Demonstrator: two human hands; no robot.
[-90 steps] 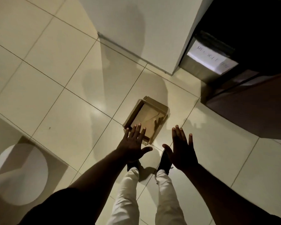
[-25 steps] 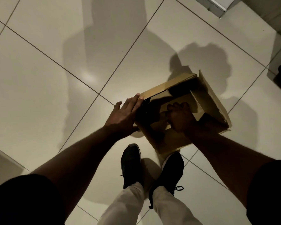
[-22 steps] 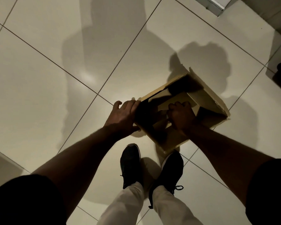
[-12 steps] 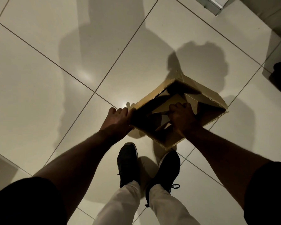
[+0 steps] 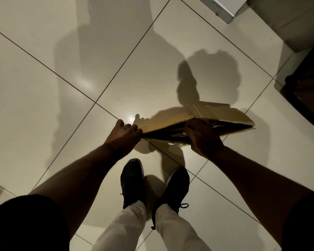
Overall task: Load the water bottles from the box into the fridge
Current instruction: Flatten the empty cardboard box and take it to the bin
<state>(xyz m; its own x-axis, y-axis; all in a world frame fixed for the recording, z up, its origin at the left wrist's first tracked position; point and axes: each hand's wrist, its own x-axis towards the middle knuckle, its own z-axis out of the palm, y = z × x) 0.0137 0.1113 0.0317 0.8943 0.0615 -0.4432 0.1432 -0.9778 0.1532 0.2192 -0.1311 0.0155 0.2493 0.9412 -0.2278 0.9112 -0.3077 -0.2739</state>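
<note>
A brown cardboard box (image 5: 223, 115) is squashed almost flat and held just above the tiled floor in front of my feet. My left hand (image 5: 123, 137) grips its left corner with curled fingers. My right hand (image 5: 202, 137) grips the near edge, fingers tucked into the narrow dark opening. No water bottles show, and the inside of the box is hidden in shadow.
Pale glossy floor tiles (image 5: 62, 87) spread all around. A white cabinet corner (image 5: 223, 8) is at the top right, and dark furniture (image 5: 308, 91) stands at the right edge. My two black shoes (image 5: 132, 180) stand right below the box.
The box has gone from an open upright shape to nearly flat between my hands. Both hands kept their grip and moved slightly apart and nearer to me.
</note>
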